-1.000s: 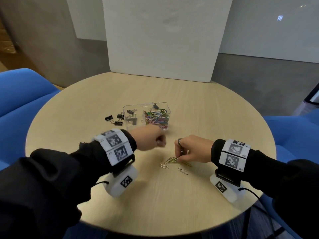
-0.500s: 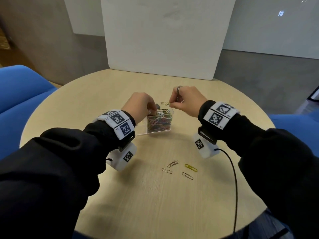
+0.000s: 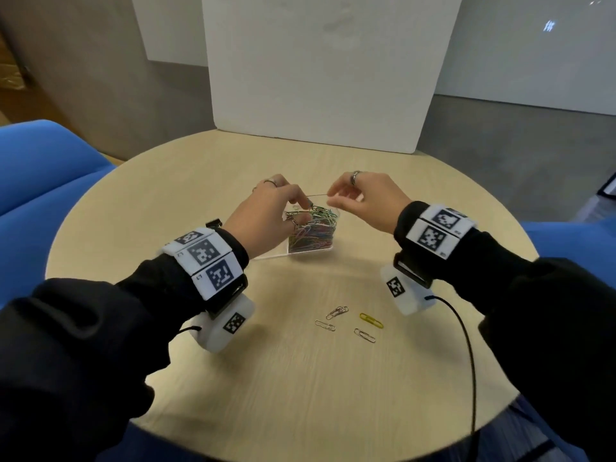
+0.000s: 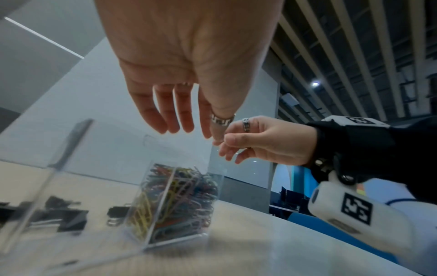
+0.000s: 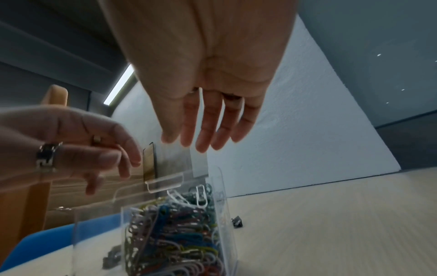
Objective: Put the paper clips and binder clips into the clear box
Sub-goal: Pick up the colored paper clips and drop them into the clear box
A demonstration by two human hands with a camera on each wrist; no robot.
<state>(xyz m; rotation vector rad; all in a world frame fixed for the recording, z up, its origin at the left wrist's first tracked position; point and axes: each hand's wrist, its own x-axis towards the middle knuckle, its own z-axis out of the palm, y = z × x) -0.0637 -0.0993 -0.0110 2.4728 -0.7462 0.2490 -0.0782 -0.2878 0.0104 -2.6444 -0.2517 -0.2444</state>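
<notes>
The clear box, packed with coloured paper clips, stands mid-table. My left hand hangs over it with loose, straight fingers, and its index tip touches a green clip on top of the pile. From the right, my right hand pinches a thin clear edge above the box, apparently the raised lid. Several loose paper clips and a yellow one lie nearer me. Black binder clips sit left of the box, mostly hidden behind my left wrist in the head view.
The round wooden table has a white board leaning at its far edge. Blue chairs flank it. A black cable trails from my right wrist across the table's right front.
A second ago both hands were down by the loose clips; they moved up to the box. The gold clip my right hand held over the box is gone from its fingers.
</notes>
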